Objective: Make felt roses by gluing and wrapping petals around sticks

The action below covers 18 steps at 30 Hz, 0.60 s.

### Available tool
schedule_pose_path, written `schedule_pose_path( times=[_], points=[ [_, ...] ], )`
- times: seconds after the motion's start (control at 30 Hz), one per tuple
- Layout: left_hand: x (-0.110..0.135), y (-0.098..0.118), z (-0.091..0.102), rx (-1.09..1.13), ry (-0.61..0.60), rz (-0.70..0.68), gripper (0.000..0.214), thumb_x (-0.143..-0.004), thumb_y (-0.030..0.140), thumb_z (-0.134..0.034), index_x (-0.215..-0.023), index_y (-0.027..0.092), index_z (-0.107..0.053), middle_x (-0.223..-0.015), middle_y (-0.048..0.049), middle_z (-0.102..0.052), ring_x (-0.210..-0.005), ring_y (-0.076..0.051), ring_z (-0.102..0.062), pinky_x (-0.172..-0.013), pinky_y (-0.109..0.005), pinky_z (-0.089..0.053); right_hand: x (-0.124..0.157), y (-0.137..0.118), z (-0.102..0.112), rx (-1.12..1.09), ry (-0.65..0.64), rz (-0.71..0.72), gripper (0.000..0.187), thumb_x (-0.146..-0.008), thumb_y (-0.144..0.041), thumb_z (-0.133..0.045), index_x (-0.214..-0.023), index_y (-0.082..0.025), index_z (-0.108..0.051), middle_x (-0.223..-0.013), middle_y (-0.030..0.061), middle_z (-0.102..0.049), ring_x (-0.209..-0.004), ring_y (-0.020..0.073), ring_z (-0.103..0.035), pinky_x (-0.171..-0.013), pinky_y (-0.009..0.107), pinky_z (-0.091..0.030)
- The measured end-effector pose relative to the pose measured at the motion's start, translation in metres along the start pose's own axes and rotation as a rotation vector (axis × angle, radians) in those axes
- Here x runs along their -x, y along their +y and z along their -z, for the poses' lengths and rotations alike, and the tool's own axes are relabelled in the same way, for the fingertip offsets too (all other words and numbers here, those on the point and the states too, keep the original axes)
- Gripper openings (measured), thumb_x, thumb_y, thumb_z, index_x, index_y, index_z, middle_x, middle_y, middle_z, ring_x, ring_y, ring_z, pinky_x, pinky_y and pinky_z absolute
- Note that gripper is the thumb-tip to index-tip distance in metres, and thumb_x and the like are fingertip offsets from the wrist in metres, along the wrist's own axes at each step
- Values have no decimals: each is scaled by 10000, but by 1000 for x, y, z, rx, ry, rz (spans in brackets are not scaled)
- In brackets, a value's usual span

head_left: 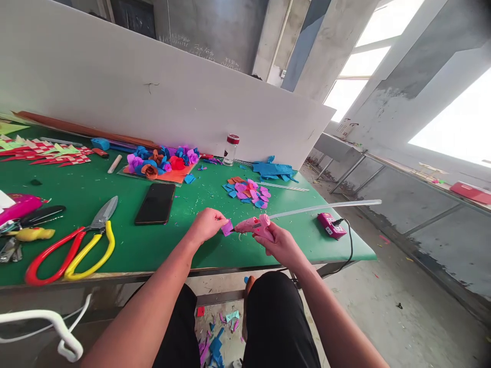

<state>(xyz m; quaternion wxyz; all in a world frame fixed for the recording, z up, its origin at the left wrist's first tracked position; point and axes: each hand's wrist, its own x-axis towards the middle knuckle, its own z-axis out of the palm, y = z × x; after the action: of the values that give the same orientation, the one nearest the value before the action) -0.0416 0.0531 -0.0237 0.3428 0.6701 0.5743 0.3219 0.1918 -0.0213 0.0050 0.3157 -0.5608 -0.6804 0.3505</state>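
My left hand (pixel 207 224) pinches a small purple paper piece (pixel 227 228) above the front of the green table (pixel 161 240). My right hand (pixel 279 245) grips a pink glue gun (pixel 256 225), its nozzle touching the purple piece. A long clear glue stick (pixel 326 206) juts from the back of the gun to the right. Both hands are closed around what they hold.
A black phone (pixel 155 203), red and yellow scissors (pixel 74 245), a pile of cut coloured paper pieces (pixel 249 191), paper flowers (pixel 161 161) on an orange sheet, a small bottle (pixel 230 149) and a pink plug block (pixel 331 225) lie on the table. A white board (pixel 153 87) stands behind.
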Motion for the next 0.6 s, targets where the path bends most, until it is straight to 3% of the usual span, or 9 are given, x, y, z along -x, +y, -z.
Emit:
schedule_pose_path(
  times=[0.23,0.6],
  points=[
    [1,3,1,-100,-14,-20,248,-692,364,-610,-604,156,-712,-458,51,-363,-505,-114,-308,-498,-273,-205,0,-1,-10,207,55,131,354,-864,-346,-565,-1186,-203,-601,-830,4,-655,-706,165,-567,-657,254,-424],
    [3,8,2,-110,-26,-7,252,-687,374,-618,-556,164,-664,-451,44,-394,-494,-113,-316,-509,-277,-219,4,-10,-10,328,48,146,311,-882,-373,-542,-1137,-201,-585,-819,17,-660,-699,183,-560,-641,259,-399]
  ],
)
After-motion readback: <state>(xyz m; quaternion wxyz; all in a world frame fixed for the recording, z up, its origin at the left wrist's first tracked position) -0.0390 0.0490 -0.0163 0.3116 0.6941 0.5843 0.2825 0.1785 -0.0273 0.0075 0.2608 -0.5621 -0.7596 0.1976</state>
